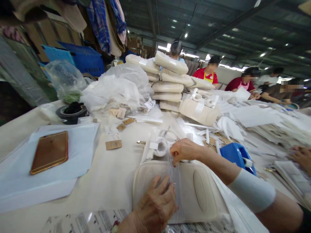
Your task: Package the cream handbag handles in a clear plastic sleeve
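A cream padded cushion lies in front of me on the white table, partly inside a clear plastic bag. My left hand rests on the cushion's near left part, its fingers pressed down on the plastic. My right hand is closed in a pinch on the bag's upper edge at the cushion's far side. A white sleeve band covers my right forearm.
A brown phone lies on white sheets at left. A black tape roll, card tags and a stack of bagged cushions stand beyond. A blue tape dispenser is at right. Several people work along the far right.
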Demonstrator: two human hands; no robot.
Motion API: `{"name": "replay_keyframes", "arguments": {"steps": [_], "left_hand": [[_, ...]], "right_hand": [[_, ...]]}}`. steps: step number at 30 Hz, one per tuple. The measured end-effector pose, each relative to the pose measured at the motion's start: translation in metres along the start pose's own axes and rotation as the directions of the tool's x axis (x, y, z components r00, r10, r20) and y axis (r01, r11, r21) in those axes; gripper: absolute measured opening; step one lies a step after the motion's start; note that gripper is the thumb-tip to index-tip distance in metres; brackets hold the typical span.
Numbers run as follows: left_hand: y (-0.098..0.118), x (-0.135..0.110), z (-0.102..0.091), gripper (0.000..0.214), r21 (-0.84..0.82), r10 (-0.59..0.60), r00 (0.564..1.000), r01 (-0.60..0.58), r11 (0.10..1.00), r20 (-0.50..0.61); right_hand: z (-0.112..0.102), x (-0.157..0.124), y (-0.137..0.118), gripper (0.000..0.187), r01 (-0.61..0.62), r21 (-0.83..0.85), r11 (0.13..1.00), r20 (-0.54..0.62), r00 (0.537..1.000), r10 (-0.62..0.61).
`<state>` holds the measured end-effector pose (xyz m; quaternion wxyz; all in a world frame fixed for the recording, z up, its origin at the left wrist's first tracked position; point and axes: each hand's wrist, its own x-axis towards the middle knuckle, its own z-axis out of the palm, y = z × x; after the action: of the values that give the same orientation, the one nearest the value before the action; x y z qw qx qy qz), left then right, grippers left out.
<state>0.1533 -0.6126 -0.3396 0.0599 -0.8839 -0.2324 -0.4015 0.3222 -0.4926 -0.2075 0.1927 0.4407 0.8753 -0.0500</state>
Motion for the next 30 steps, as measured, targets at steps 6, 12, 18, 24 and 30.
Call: {"name": "replay_keyframes", "arguments": {"steps": [6, 12, 18, 24, 30], "left_hand": [[0.001, 0.002, 0.0, 0.024, -0.009, -0.013, 1.0, 0.013, 1.0, -0.019], [0.002, 0.003, -0.002, 0.014, -0.012, -0.003, 0.997, 0.002, 1.0, -0.073], [-0.001, 0.01, -0.013, 0.031, 0.026, 0.097, 0.995, -0.096, 0.995, -0.033], [-0.008, 0.01, -0.013, 0.04, 0.041, 0.119, 0.982, -0.114, 0.993, -0.145], [-0.034, -0.019, -0.034, 0.058, 0.093, -0.471, 0.877, 0.48, 0.873, -0.096]], "right_hand": [[0.011, -0.014, -0.002, 0.014, -0.063, -0.028, 0.998, -0.232, 0.971, 0.054], [0.092, -0.066, -0.057, 0.032, 0.059, -0.109, 0.992, -0.542, 0.833, -0.109], [0.152, -0.103, -0.094, 0.049, 0.149, -0.117, 0.982, -0.599, 0.778, -0.189], [0.154, -0.137, -0.083, 0.022, 0.132, 0.293, 0.947, -0.762, 0.63, 0.148], [0.185, -0.132, -0.079, 0.059, -0.109, 0.937, 0.332, -0.276, 0.352, 0.895]]}}
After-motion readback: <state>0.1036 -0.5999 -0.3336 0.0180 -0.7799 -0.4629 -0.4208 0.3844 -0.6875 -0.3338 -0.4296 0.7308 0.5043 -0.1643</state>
